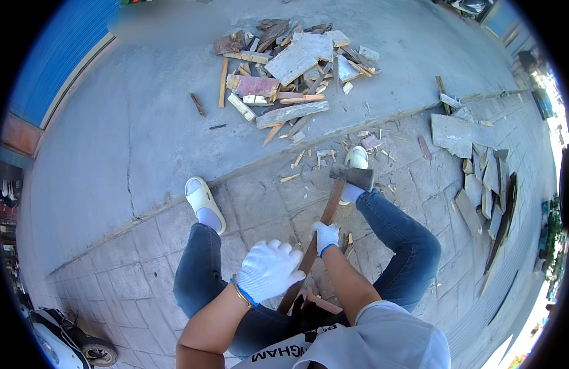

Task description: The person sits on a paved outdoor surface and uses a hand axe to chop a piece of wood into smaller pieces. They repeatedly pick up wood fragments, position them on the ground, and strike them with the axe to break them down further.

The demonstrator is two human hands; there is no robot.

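My right hand [327,235], in a white knit work glove with a blue cuff, grips the wooden handle of an axe [333,203]. The dark metal axe head [358,178] is at the far end, over my right ankle in this view. My left hand [269,268] wears a matching glove and holds nothing. Its fingers are spread, just left of the lower handle; whether it touches the wood is unclear. Wood splinters [299,159] lie scattered on the paving beyond the axe. Between my legs, a reddish wooden piece [322,304] is partly hidden.
A heap of broken boards [293,57] lies on the raised concrete slab [160,124]. More plywood pieces [452,134] and split boards are piled to the right on the paving [137,295]. A scooter [63,339] stands at lower left. Blue shutter panels [65,60] line the upper left.
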